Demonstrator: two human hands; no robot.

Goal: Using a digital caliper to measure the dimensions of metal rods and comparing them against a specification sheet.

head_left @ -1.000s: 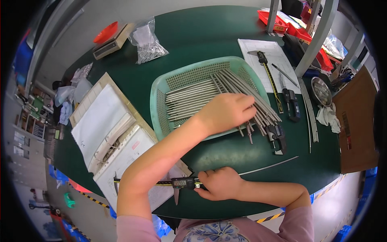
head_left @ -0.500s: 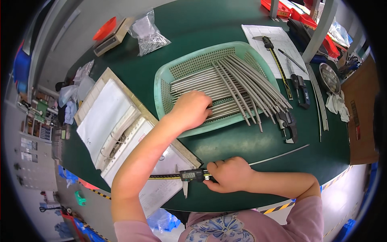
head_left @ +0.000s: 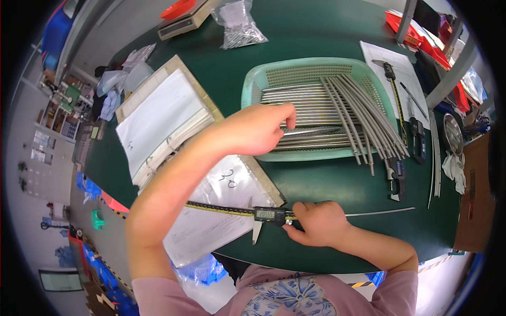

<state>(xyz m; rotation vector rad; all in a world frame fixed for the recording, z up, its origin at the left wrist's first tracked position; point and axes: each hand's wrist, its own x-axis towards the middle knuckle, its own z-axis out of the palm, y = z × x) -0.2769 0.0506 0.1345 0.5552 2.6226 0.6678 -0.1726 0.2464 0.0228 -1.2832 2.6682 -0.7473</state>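
Observation:
My left hand (head_left: 271, 126) is over the left side of a green plastic basket (head_left: 258, 71), its fingers closed round the end of a thin metal rod (head_left: 313, 130). The fingertips are partly hidden. Under that rod lie several similar rods (head_left: 303, 97) in the basket; a bundle of longer grey rods (head_left: 363, 116) leans across its right rim. My right hand (head_left: 322, 224) grips a long digital caliper (head_left: 269, 214) near the table's front edge. The caliper's jaws point left of that hand, and its thin bar sticks out to the right. Between the jaws I see no rod.
An open ring binder (head_left: 163, 118) lies left of the basket, a plastic sleeve page (head_left: 211, 231) under the caliper. To the right are two more calipers (head_left: 398, 176), paper (head_left: 387, 52), loose rods (head_left: 435, 152) and a metal bowl (head_left: 453, 134). A scale (head_left: 184, 23) and bagged parts (head_left: 240, 26) stand far back.
The view has shifted, so the table's things appear further right. My left hand has lifted slightly from among the rods, and a tilted rod now shows at its fingers. The right hand keeps the caliper.

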